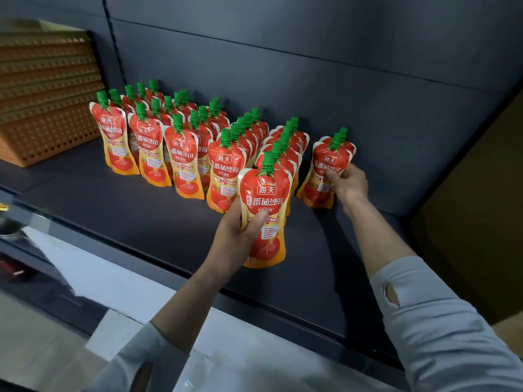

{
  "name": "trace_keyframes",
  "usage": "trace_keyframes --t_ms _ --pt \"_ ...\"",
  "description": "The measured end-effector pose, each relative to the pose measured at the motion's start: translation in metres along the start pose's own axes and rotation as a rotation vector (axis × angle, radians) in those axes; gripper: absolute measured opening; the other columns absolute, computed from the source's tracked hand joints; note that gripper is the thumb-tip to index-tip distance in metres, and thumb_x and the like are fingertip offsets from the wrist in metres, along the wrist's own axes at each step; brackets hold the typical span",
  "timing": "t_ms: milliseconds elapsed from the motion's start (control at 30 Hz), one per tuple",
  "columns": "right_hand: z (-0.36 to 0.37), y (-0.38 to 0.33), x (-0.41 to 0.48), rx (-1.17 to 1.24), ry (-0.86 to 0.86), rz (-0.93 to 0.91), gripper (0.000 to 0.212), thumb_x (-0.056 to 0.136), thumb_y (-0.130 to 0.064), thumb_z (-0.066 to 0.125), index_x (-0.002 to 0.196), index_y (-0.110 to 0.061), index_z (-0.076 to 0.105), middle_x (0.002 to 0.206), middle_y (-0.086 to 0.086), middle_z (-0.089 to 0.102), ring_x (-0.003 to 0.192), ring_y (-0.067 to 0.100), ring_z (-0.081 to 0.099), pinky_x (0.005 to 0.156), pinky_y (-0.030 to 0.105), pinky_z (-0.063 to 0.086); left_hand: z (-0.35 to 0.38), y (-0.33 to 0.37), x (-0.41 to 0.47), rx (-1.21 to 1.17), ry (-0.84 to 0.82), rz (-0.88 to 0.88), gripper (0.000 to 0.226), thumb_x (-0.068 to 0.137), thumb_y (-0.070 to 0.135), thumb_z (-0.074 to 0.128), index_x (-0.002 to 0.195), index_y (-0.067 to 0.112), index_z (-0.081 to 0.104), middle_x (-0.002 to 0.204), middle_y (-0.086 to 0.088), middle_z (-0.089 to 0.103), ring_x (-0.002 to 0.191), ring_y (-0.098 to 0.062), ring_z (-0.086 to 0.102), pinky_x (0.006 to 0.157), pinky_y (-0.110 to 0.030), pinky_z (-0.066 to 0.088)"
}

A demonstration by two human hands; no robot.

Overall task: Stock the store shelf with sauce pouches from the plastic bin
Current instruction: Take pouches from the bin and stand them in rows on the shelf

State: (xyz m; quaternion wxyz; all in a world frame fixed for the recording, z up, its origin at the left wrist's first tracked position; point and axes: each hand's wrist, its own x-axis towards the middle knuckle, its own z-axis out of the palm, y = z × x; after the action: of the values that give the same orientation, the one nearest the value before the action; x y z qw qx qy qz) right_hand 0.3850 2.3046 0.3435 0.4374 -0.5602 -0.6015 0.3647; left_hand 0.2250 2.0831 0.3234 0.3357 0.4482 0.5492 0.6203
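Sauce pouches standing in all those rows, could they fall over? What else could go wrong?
Yes, maybe. The left hand holds a pouch close to the nearest row; a bump might topple those standing pouches like dominoes. The right hand steadies a short new row by the back wall; letting go too soon could let it slump.
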Motion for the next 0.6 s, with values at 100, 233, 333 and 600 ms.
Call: trace_keyframes --t_ms 100,233,333,600 --pt "-0.003 -0.004 -0.001 -0.038 -0.013 0.002 0.032 0.094 -0.024 0.068 0.125 -0.017 0.063 0.125 0.005 0.068 0.117 0.024 0.063 0.102 0.042 0.050 0.004 -0.001 0.000 0.012 -0.022 0.005 0.036 0.094 0.025 0.057 0.130 0.025 0.050 0.118 0.010 0.064 0.107 -0.005 0.063 0.084 -0.020 0.054" --pt "-0.015 -0.012 -0.011 -0.188 0.049 -0.061 0.042 0.091 -0.023 0.071 0.128 -0.015 0.054 0.126 0.004 0.063 0.118 0.022 0.060 0.091 0.032 0.047 0.010 0.000 -0.002 0.019 -0.033 0.006 0.037 0.094 0.026 0.058 0.130 0.024 0.050 0.119 0.009 0.064 0.109 -0.009 0.062 0.090 -0.027 0.053" --pt "-0.030 -0.025 -0.039 -0.106 0.167 -0.176 0.033 0.092 -0.029 0.069 0.121 -0.016 0.060 0.110 -0.004 0.064 0.104 0.014 0.063 0.087 0.029 0.050 0.017 0.000 -0.003 0.026 -0.051 0.004 0.040 0.094 0.026 0.058 0.133 0.020 0.049 0.119 0.007 0.064 0.108 -0.008 0.063 0.089 -0.026 0.054" --pt "-0.055 -0.040 -0.123 0.115 -0.475 -0.243 0.021 0.090 -0.019 0.071 0.106 -0.005 0.071 0.093 0.001 0.076 0.075 0.007 0.069 0.054 0.019 0.049 0.052 -0.010 -0.005 -0.074 -0.171 0.020 0.030 0.092 0.030 0.061 0.121 0.028 0.056 0.114 0.002 0.068 0.106 -0.013 0.066 0.090 -0.033 0.055"
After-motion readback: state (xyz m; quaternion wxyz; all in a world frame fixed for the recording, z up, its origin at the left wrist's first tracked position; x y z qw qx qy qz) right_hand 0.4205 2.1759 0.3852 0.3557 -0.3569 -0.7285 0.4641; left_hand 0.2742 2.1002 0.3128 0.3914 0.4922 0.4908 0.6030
